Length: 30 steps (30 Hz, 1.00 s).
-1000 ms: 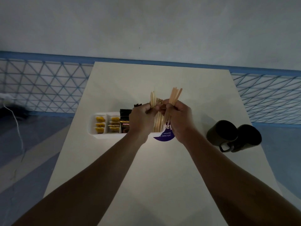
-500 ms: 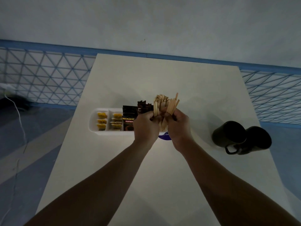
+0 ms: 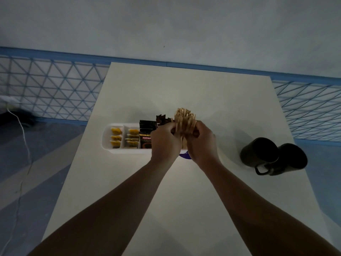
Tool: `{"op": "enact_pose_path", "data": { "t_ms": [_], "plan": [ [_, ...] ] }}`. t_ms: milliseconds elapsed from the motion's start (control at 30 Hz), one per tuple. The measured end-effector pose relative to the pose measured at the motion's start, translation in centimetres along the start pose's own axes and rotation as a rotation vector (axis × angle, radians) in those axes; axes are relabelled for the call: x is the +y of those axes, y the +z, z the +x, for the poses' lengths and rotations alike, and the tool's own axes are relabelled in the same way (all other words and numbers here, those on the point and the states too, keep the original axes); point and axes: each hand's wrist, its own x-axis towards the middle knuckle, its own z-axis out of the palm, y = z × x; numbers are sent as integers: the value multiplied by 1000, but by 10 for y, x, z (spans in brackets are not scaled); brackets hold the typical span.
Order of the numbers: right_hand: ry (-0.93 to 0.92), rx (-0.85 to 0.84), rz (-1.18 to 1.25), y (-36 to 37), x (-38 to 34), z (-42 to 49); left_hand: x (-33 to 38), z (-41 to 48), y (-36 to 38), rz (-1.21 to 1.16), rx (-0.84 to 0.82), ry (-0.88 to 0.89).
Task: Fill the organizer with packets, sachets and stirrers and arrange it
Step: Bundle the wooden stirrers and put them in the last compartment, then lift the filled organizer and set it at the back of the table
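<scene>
A white organizer (image 3: 107,137) lies across the middle of the table. Its left compartments hold yellow sachets (image 3: 116,137) and more yellow packets (image 3: 132,138); black coffee packets (image 3: 145,133) and brown sachets (image 3: 160,119) stand further right. A bundle of wooden stirrers (image 3: 185,120) stands upright over the organizer's right part. My left hand (image 3: 165,141) and my right hand (image 3: 201,143) grip the bundle from either side. Both hands hide the organizer's right end and the stirrers' lower ends.
Two black mugs (image 3: 273,156) lie side by side at the right of the white table (image 3: 184,191). A purple piece (image 3: 185,155) peeks out below my hands. A blue lattice railing (image 3: 49,89) runs behind the table.
The two fanned clumps of stirrers have been pressed into one upright bundle, and my hands have closed in around it and sunk lower over the organizer.
</scene>
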Motion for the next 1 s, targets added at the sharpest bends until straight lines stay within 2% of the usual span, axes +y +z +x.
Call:
{"op": "enact_pose_path", "data": {
  "t_ms": [100, 267, 400, 633, 833, 1000],
  "plan": [
    [-133, 62, -186, -4, 4, 5, 3, 2, -3, 23, -8, 16],
    [-94, 124, -213, -13, 4, 12, 3, 10, -2, 56, 31, -19],
    [-48, 69, -233, -13, 0, 17, 1, 19, 0, 121, 59, -75],
    [-225, 43, -417, -6, 0, 18, -2, 25, 3, 187, -48, -20],
    [-164, -13, -432, -6, 5, 8, 6, 21, -16, 123, -44, 19],
    [-18, -41, -475, -10, 5, -1, -1, 22, -44, 80, -29, 6]
  ]
}}
